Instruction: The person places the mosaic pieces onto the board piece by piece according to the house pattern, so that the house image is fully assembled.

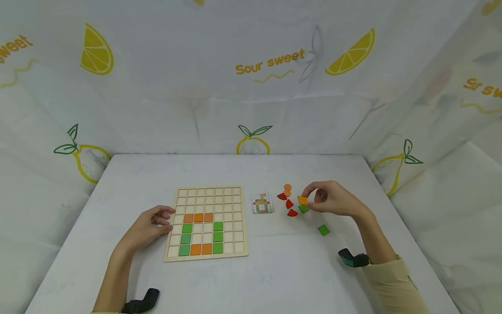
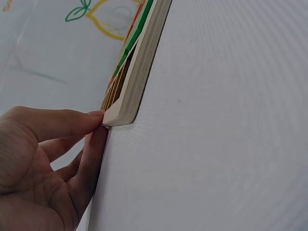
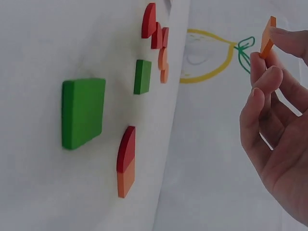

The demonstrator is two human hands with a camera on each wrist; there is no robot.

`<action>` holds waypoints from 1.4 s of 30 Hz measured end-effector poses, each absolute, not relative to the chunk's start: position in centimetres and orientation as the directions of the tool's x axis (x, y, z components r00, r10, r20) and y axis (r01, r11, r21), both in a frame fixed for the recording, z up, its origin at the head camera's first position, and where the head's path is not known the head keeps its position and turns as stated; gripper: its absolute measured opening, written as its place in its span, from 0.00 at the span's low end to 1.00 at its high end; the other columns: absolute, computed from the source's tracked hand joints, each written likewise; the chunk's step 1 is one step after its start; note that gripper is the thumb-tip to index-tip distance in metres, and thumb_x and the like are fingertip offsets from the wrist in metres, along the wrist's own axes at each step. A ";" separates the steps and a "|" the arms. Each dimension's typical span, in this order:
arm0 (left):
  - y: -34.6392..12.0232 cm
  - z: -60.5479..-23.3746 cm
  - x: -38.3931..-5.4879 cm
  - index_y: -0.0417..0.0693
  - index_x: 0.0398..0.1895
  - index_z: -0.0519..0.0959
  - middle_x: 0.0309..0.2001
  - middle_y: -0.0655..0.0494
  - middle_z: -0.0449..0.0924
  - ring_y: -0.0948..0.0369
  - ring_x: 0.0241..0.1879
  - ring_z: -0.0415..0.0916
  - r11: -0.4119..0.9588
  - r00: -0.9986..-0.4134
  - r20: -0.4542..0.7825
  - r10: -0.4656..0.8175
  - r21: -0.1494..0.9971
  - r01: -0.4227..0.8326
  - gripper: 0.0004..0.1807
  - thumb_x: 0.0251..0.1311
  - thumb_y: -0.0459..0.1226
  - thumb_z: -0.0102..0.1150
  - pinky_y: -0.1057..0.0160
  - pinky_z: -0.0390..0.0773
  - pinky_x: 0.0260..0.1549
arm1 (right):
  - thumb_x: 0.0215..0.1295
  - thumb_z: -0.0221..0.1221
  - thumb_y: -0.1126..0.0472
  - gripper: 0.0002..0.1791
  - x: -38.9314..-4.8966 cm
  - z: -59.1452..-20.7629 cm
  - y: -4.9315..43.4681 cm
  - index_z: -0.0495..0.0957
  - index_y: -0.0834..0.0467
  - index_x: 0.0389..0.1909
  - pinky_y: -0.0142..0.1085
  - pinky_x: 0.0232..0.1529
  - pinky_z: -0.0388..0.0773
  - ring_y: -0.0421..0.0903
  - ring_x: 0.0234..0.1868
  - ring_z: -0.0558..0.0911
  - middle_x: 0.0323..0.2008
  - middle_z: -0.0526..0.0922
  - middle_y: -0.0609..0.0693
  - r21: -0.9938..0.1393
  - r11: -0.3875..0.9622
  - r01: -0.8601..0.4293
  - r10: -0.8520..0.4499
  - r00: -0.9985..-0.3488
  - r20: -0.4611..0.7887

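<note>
Fingers of the left hand [image 1: 147, 224] were slightly bent, a little apart and curled round nothing, while their tips and the thumb touched the left edge of a wooden grid board [image 1: 208, 227]. On it, from the near side away, two orange tiles [image 1: 195, 250] lay between green tiles [image 1: 185, 238], which ran three deep on either side of four bare cells; three more orange tiles lay in the row beyond. To the board's right, a loose green tile [image 1: 323, 230] rested on the white table [image 1: 282, 270]. Farther off, thumb and fingertip of the right hand [image 1: 331, 198] pinched an orange square [image 1: 302, 199] above the table, parted only by its width, the other fingers loosely curled. Another green tile [image 1: 303, 209] showed just below that square in the head view, and three red pieces [image 1: 292, 213] lay to its left. A printed card [image 1: 262, 203] sat between these and the board. Slightly beyond them were two orange discs [image 1: 287, 186], close together. Behind everything hung a cloth [image 1: 211, 117] printed with lemons.
</note>
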State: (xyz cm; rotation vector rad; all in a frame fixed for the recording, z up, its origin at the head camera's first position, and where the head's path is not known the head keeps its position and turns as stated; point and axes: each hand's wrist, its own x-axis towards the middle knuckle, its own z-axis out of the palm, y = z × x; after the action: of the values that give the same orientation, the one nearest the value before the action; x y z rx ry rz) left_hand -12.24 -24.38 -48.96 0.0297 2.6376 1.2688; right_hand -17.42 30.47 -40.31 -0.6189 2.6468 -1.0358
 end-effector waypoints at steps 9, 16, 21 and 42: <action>-24.4 -49.1 -12.3 0.39 0.65 0.80 0.50 0.46 0.79 0.57 0.46 0.79 0.621 -0.977 -0.184 0.110 0.780 -0.077 0.25 0.64 0.31 0.70 0.70 0.78 0.42 | 0.63 0.75 0.64 0.13 -18.1 -40.0 27.7 0.87 0.55 0.47 0.32 0.30 0.78 0.41 0.26 0.78 0.35 0.86 0.49 -0.719 0.603 -0.346 -0.495 -0.869 0.002; -24.5 -48.8 -12.2 0.39 0.65 0.79 0.51 0.45 0.79 0.58 0.46 0.79 0.618 -0.976 -0.187 0.112 0.782 -0.079 0.25 0.64 0.31 0.71 0.70 0.78 0.41 | 0.61 0.77 0.64 0.14 -18.8 -39.8 24.7 0.88 0.55 0.47 0.32 0.37 0.81 0.42 0.30 0.80 0.36 0.88 0.50 -0.730 0.547 -0.410 -0.539 -0.839 0.068; -24.5 -48.8 -12.3 0.39 0.65 0.79 0.51 0.45 0.79 0.58 0.46 0.79 0.618 -0.976 -0.187 0.113 0.782 -0.079 0.26 0.64 0.31 0.71 0.70 0.78 0.41 | 0.62 0.76 0.62 0.13 -19.2 -39.8 22.0 0.88 0.55 0.47 0.32 0.36 0.80 0.44 0.30 0.80 0.37 0.88 0.52 -0.754 0.524 -0.397 -0.567 -0.823 0.039; -24.5 -48.7 -12.3 0.38 0.66 0.79 0.53 0.43 0.80 0.57 0.47 0.79 0.611 -0.976 -0.184 0.120 0.789 -0.073 0.27 0.64 0.31 0.71 0.70 0.78 0.41 | 0.64 0.75 0.60 0.12 -21.6 -42.9 13.8 0.88 0.53 0.47 0.32 0.39 0.83 0.39 0.32 0.82 0.45 0.90 0.48 -0.771 0.463 -0.437 -0.693 -0.721 -0.007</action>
State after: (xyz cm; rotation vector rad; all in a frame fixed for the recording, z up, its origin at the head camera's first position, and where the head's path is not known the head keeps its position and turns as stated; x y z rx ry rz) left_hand -12.29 -24.54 -48.67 0.0381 2.6185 1.2968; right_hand -21.58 13.76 -42.87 -0.9596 2.3967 -1.1247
